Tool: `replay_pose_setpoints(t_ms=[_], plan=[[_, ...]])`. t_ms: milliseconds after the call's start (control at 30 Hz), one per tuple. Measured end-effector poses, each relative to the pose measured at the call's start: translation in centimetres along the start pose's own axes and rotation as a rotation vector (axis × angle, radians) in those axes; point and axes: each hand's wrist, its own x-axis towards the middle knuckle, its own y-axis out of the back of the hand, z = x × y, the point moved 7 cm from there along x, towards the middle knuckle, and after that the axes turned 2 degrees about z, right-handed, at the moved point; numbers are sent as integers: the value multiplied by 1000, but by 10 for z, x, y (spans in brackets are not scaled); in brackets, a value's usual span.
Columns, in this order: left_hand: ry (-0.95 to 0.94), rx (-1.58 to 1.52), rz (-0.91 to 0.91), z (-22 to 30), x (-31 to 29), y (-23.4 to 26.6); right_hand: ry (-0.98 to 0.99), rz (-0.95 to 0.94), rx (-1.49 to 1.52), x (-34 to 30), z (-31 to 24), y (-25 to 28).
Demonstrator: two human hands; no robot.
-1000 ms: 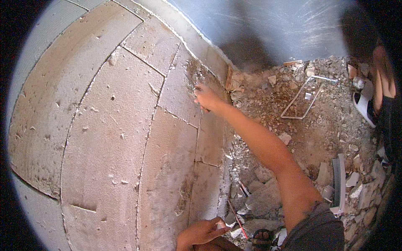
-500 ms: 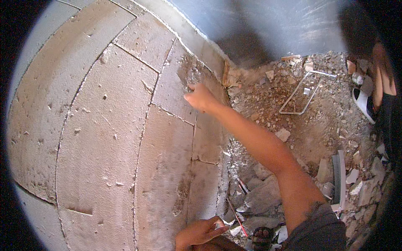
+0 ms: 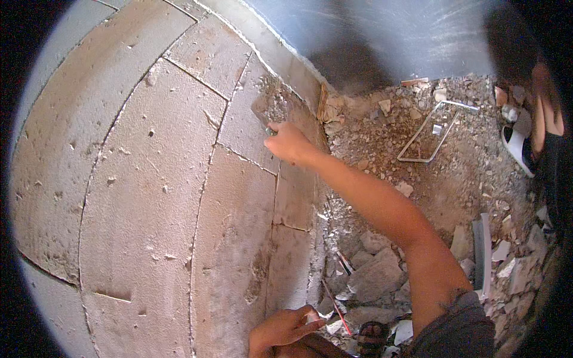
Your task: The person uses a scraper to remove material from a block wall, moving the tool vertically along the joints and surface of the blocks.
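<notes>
My right hand reaches across to the block wall, its fingers closed around the dark end of a small hand tool. Just above the knuckles, a rough grey patch smeared with mortar covers part of a block. The tool's flat front seems to lie against this patch, but I cannot tell blade from mortar there. Low in the view, my left hand rests near my leg, with fingers loosely curled and the thumb apart. I make out nothing held in it.
Rubble and gravel cover the ground along the wall's foot. A bent pale metal frame, a curved grey strip and a thin red-tipped rod lie there. A smooth grey-blue surface stands behind; another person's foot is at right.
My right hand has shifted very slightly to the right along the wall, and the right elbow has moved a little to the right. My left hand stays nearly where it was.
</notes>
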Motion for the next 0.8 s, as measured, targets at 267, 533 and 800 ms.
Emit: replay_pose_setpoints(t_ms=[267, 533, 800], plan=[[24, 58, 7, -13, 3, -7, -4, 50, 41, 7, 9, -18], [-33, 37, 48, -15, 2, -11, -39, -15, 137, 10, 11, -25], [68, 56, -58, 3, -1, -1, -68, -63, 226, 34, 27, -17]])
